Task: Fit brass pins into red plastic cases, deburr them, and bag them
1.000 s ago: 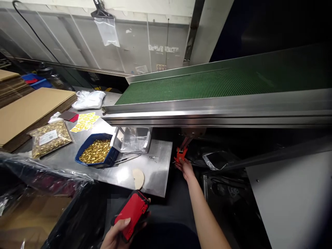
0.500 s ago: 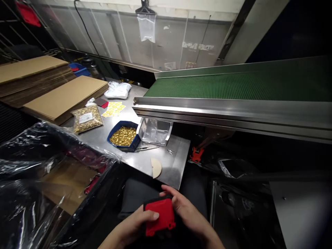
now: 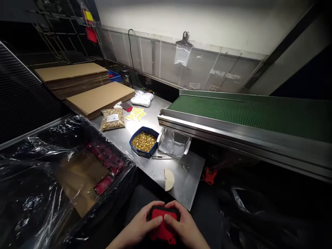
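Observation:
Low in the view, my left hand and my right hand both grip a small red case with a black rim. Both thumbs press on its red face, almost meeting in the middle. Fingers wrap round its sides and far edge, and its underside is hidden. Just beyond the hands, a cream half-round piece lies near the metal table's front edge. Behind that are a pen-like tool and a blue bin of small gold-coloured pieces.
A box lined with clear plastic holds dark red packets at left. Cardboard stacks, a bag of gold pieces and yellow sticker sheets lie behind. A green conveyor runs right above a clear tray.
My right hand has closed onto the case, its thumb now on the red face beside the left one. The view has turned left, so the table appears further right.

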Tool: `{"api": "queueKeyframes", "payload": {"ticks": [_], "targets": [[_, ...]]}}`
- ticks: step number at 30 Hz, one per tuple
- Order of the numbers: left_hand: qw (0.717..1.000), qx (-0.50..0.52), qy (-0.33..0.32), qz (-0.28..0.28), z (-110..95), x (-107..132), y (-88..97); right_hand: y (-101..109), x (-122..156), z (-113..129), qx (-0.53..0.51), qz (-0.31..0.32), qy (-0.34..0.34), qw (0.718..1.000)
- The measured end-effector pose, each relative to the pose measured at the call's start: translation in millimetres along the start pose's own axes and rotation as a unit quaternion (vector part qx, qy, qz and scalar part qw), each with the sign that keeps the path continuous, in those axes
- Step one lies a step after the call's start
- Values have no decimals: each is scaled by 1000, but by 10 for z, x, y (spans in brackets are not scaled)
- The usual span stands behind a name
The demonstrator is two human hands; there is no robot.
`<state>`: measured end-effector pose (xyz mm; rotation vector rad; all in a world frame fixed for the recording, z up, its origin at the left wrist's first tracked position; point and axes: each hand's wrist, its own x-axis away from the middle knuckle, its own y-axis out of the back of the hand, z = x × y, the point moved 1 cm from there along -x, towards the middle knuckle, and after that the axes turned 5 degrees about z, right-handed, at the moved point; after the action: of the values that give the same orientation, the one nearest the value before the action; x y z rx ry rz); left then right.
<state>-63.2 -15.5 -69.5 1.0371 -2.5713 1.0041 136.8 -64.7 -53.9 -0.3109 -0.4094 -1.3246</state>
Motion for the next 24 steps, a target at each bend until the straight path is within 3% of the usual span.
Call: {"api": "queueKeyframes", "payload": {"ticks": [2,5,9,13,18,21,24], "targets": [[998,36,-16,-57,91,-72,79,118,-189,267,185,-19,12,982],[988,102,-30,-108,74,-190,161,367,-726,836,398,-147,30,905],[983,126,-66,-119,-123,-448,167,677,-1747,1406,487,-187,-11,853],[980,131,-90,-119,-225,-876,176,812,-2420,1519,552,-160,-82,814],[981,130,-102,-105,-187,-1445,162,900,-2523,1423,601,-147,-107,778],[982,133,-103,-82,-179,-1715,-4,965,-2469,1409,614,-147,-103,768],[986,125,-98,-59,-204,-1789,-173,1003,-2430,1433,612,-151,-94,770]]}}
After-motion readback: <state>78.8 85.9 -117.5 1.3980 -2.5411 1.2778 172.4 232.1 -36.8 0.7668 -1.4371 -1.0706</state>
